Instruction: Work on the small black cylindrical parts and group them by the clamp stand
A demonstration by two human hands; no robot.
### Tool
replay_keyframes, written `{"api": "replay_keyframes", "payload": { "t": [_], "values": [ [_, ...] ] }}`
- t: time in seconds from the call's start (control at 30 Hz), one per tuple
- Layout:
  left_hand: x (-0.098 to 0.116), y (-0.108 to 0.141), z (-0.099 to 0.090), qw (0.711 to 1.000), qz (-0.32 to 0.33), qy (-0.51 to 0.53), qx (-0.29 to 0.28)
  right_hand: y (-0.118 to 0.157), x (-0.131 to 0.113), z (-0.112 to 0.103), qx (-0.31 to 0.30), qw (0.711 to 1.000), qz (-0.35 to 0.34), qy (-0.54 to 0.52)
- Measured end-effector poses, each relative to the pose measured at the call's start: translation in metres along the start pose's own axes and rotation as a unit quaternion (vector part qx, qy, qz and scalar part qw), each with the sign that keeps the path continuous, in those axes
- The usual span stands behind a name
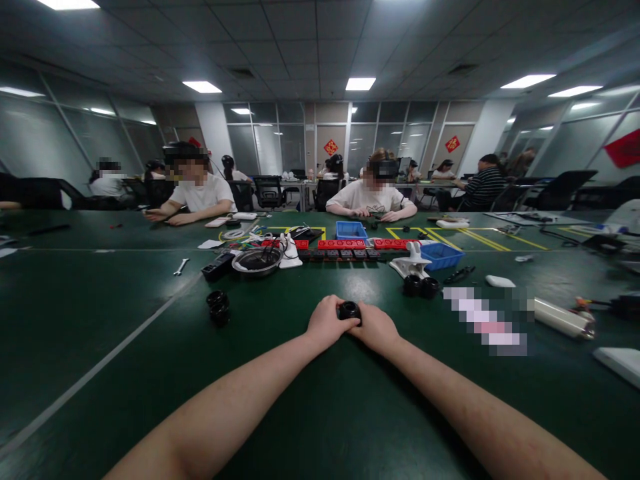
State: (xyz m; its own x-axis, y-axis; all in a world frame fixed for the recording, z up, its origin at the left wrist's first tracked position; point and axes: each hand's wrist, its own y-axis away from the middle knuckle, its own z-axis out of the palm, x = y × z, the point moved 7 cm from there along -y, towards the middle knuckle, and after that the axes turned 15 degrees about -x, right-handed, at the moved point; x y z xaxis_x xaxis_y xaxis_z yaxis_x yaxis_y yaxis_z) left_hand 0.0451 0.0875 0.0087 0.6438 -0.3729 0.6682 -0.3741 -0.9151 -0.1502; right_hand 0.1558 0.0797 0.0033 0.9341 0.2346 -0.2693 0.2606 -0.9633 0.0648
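A black ring-shaped part (349, 309) with a round opening on top is held between both hands, low over the green table. My left hand (327, 320) is closed around its left side, the thumb across the front. My right hand (376, 327) grips the right side, its fingertips meeting the left thumb in front. The part's underside is hidden by the fingers. To the left are similar black round parts (219, 307), close together. Two more black round parts (421, 287) lie to the right, in front of a white stand (413, 261).
Red power strips (343, 245) cross the middle of the table (125, 293). Around them are a metal bowl (257, 270), a blue bin (441, 255) and another blue bin (351, 230). A wrench (181, 267) lies left, a pale cylinder (563, 317) right. People sit opposite.
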Motion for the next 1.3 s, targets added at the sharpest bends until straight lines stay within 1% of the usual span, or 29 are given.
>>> {"api": "replay_keyframes", "payload": {
  "t": [0.07,0.1,0.2,0.23,0.3,0.37,0.43,0.57,0.63,0.87,1.17,1.3],
  "values": [
    [0.002,0.000,-0.001,1.000,0.020,0.004,-0.012,0.001,0.001,0.000,-0.012,1.000,-0.014,-0.016],
    [0.004,0.000,-0.002,0.999,0.035,0.011,-0.026,0.001,0.002,-0.001,-0.015,0.999,-0.032,-0.036],
    [0.009,-0.001,-0.002,0.993,0.077,0.037,-0.078,0.000,0.004,-0.006,-0.023,0.986,-0.121,-0.116],
    [0.011,-0.001,-0.002,0.991,0.087,0.044,-0.093,0.000,0.004,-0.007,-0.037,0.977,-0.152,-0.143],
    [0.013,-0.001,-0.001,0.987,0.102,0.053,-0.115,-0.001,0.003,-0.006,-0.093,0.955,-0.204,-0.193],
    [0.014,-0.001,0.000,0.983,0.113,0.057,-0.133,-0.001,0.003,-0.004,-0.151,0.931,-0.232,-0.237],
    [0.016,-0.001,0.001,0.980,0.121,0.059,-0.145,-0.001,0.005,-0.003,-0.188,0.916,-0.234,-0.265],
    [0.017,0.000,0.003,0.977,0.127,0.065,-0.156,-0.002,0.010,-0.001,-0.230,0.907,-0.211,-0.282],
    [0.016,0.000,0.003,0.977,0.130,0.069,-0.156,-0.002,0.013,0.001,-0.238,0.906,-0.203,-0.285],
    [0.013,-0.002,0.005,0.978,0.128,0.070,-0.148,-0.004,0.014,0.001,-0.225,0.914,-0.197,-0.274],
    [0.015,-0.001,0.004,0.981,0.112,0.055,-0.149,-0.007,0.018,0.004,-0.219,0.920,-0.190,-0.265],
    [0.016,0.001,0.002,0.985,0.095,0.061,-0.132,-0.007,0.017,0.003,-0.201,0.927,-0.187,-0.254]
  ]
}}
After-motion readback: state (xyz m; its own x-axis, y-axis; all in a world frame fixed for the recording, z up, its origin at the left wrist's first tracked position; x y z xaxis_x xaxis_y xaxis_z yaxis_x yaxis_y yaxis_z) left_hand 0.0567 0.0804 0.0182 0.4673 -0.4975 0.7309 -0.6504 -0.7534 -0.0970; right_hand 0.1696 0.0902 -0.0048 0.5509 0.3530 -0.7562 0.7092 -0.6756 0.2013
